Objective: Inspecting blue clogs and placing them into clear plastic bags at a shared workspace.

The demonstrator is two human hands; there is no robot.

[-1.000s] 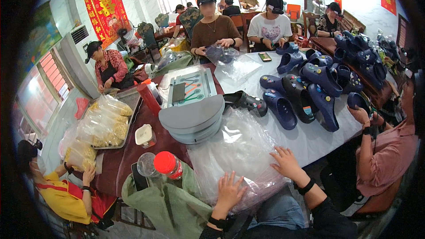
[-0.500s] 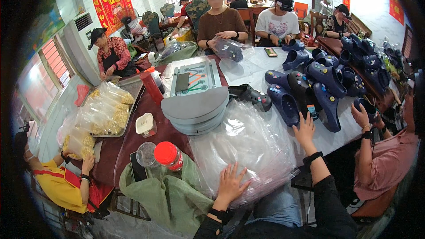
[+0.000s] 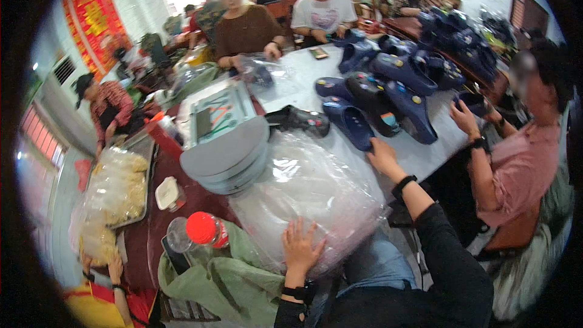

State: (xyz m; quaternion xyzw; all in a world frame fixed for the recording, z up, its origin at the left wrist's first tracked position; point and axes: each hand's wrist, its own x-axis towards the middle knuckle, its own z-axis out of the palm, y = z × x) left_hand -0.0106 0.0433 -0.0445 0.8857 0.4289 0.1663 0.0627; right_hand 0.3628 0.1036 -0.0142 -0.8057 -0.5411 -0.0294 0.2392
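My left hand (image 3: 300, 246) lies flat with fingers spread on a stack of clear plastic bags (image 3: 303, 182), just in front of me. My right hand (image 3: 384, 158) reaches forward to the near edge of the shoe pile, its fingers closed at the heel end of a navy clog (image 3: 347, 120). That clog still rests on the table. Close beside it lie a black clog (image 3: 375, 106) with coloured charms and another navy clog (image 3: 412, 112). Farther left, a black clog (image 3: 297, 120) sits by the far edge of the bags.
Left of the bags are stacked grey half-round pieces (image 3: 225, 157), a red-lidded jar (image 3: 206, 229), a white tub (image 3: 169, 194) and green cloth (image 3: 225, 279). A co-worker in pink (image 3: 516, 164) holds a clog at right; another in brown (image 3: 249, 30) handles a bagged clog across the table.
The view has swung right, so things sit farther left. My right hand has gone from open fingers near the clogs to closing on a navy clog's heel. My left hand stays on the bags.
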